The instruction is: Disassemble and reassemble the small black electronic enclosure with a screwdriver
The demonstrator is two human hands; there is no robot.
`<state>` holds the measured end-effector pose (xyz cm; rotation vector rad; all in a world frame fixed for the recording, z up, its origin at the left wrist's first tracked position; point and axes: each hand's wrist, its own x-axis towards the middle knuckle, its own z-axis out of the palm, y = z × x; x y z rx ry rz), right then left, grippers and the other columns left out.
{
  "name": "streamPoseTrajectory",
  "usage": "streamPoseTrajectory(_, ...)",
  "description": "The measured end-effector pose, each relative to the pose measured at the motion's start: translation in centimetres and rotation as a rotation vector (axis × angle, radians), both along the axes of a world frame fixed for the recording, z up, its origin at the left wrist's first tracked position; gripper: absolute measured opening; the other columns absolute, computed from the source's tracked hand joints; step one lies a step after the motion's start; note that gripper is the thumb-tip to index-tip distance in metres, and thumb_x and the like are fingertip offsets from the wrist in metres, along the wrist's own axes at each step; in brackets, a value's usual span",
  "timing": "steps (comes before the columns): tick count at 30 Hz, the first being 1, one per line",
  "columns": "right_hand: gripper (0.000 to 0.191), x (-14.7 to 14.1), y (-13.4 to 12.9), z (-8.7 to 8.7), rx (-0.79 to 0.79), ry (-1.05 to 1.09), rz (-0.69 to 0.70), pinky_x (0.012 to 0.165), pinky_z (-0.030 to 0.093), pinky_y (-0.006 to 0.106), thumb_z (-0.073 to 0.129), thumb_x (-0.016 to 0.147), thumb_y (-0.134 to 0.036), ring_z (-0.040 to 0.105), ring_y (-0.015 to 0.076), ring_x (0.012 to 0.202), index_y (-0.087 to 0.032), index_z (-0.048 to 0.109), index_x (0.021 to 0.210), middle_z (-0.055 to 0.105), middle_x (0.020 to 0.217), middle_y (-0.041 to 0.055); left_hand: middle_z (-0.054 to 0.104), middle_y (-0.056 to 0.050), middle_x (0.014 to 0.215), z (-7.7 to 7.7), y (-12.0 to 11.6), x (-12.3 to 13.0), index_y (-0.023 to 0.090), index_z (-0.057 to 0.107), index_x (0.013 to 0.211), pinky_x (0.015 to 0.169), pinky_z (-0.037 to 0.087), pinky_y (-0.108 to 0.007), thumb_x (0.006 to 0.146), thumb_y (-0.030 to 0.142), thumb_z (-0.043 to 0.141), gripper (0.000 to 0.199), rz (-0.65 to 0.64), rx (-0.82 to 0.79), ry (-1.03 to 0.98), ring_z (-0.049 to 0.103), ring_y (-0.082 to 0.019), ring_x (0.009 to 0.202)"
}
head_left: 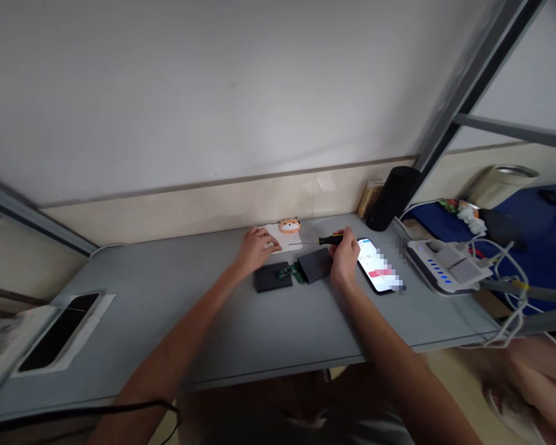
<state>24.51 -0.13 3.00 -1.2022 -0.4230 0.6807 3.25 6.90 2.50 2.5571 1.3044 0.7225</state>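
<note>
My right hand [345,256] is closed around the dark handle of a screwdriver [330,240], whose thin shaft points left over a white sheet of paper [294,238]. At the paper's left side is my left hand [258,248], thumb and fingers drawn together in a pinch; whatever they hold is too small to make out. Between and below the hands lie two dark flat casing pieces, a left one [273,281] and a right one [315,264]. A green circuit board [298,272] shows between them. An orange and white animal-faced case [290,226] rests on the paper.
A lit phone [375,266] lies right of my right hand. Farther right are a power strip [438,266] with plugs and cables, and a black cylinder [393,198]. Another dark phone [60,330] lies at the left of the grey desk [157,290]. Someone's leg [532,377] shows lower right.
</note>
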Motion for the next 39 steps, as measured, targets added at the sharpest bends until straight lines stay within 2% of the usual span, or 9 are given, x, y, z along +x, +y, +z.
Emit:
streamPoseTrajectory(4,0.033,0.0,-0.1,0.3,-0.021,0.022,0.014,0.043,0.030,0.028,0.050,0.091,-0.049,0.038,0.0129,0.044,-0.024,0.055,0.070,0.040,0.051,-0.0059,0.066,-0.003,0.083,0.4,2.5,2.0,0.023,0.078,0.082,0.096,0.046,-0.041,0.088,0.027,0.078,0.007,-0.042,-0.042,0.084,0.061,-0.023,0.094)
streamPoseTrajectory(8,0.030,-0.2,-0.5,0.8,-0.043,0.028,0.029,0.042,0.028,0.027,0.050,0.090,-0.045,0.036,0.0128,0.044,-0.024,0.055,0.070,0.038,0.050,-0.0067,0.071,-0.003,0.090,0.4,2.7,1.7,0.023,0.078,0.088,0.095,0.049,-0.039,0.089,0.029,0.077,0.006,-0.070,-0.061,0.101,0.065,-0.022,0.093)
streamPoseTrajectory(11,0.029,-0.2,-0.6,1.0,-0.045,0.065,0.021,0.043,0.029,0.026,0.050,0.090,-0.046,0.036,0.0122,0.045,-0.023,0.056,0.073,0.039,0.052,-0.0070,0.074,-0.007,0.109,0.1,0.4,0.9,0.023,0.076,0.106,0.100,0.049,-0.040,0.093,0.034,0.072,0.018,-0.056,-0.059,0.092,0.066,-0.025,0.107)
streamPoseTrajectory(15,0.028,0.0,-0.5,0.9,-0.008,0.125,-0.011,0.044,0.029,0.026,0.049,0.091,-0.045,0.035,0.0113,0.045,-0.023,0.055,0.074,0.039,0.054,-0.0071,0.069,-0.010,0.132,-0.8,-5.0,1.1,0.024,0.062,0.137,0.107,0.047,-0.045,0.095,0.052,0.067,0.051,-0.079,-0.034,0.094,0.060,-0.030,0.125)
streamPoseTrajectory(19,0.031,0.1,-0.3,0.3,-0.028,0.041,-0.057,0.046,0.029,0.027,0.045,0.092,-0.047,0.036,0.0127,0.047,-0.024,0.053,0.072,0.038,0.054,-0.0067,0.067,-0.013,0.136,-0.9,-8.1,3.0,0.020,0.057,0.142,0.111,0.044,-0.047,0.094,0.053,0.068,0.058,-0.048,-0.040,0.192,0.058,-0.033,0.130)
streamPoseTrajectory(22,0.035,0.1,-0.4,0.0,-0.052,-0.118,-0.087,0.055,0.036,0.028,0.043,0.093,-0.049,0.045,0.0147,0.056,-0.024,0.054,0.071,0.045,0.060,-0.0042,0.068,-0.013,0.136,-0.5,-8.0,3.9,0.018,0.054,0.144,0.110,0.044,-0.046,0.096,0.047,0.066,0.057,-0.044,-0.062,0.233,0.058,-0.032,0.129)
streamPoseTrajectory(26,0.036,0.4,-0.3,-0.2,-0.054,-0.270,-0.114,0.064,0.040,0.030,0.038,0.094,-0.048,0.052,0.0176,0.068,-0.024,0.053,0.071,0.052,0.068,-0.0011,0.066,-0.010,0.139,0.0,-7.5,3.5,0.022,0.054,0.143,0.110,0.043,-0.046,0.097,0.043,0.063,0.051,-0.093,-0.054,0.249,0.057,-0.031,0.130)
streamPoseTrajectory(34,0.044,1.9,1.1,-2.6,-0.007,-0.295,-0.117,0.062,0.042,0.031,0.032,0.097,-0.057,0.053,0.0181,0.067,-0.025,0.053,0.075,0.050,0.070,-0.0006,0.063,-0.014,0.143,0.0,-7.9,3.3,0.021,0.047,0.150,0.115,0.038,-0.049,0.091,0.045,0.072,0.069,-0.115,-0.067,0.256,0.055,-0.033,0.134)
streamPoseTrajectory(39,0.042,2.2,1.4,-3.1,0.005,-0.247,-0.161,0.062,0.042,0.030,0.033,0.097,-0.056,0.053,0.0171,0.068,-0.025,0.051,0.076,0.049,0.072,-0.0009,0.068,-0.011,0.131,0.3,-6.5,3.7,0.023,0.045,0.151,0.111,0.040,-0.047,0.090,0.037,0.073,0.069,-0.082,-0.149,0.135,0.058,-0.031,0.127)
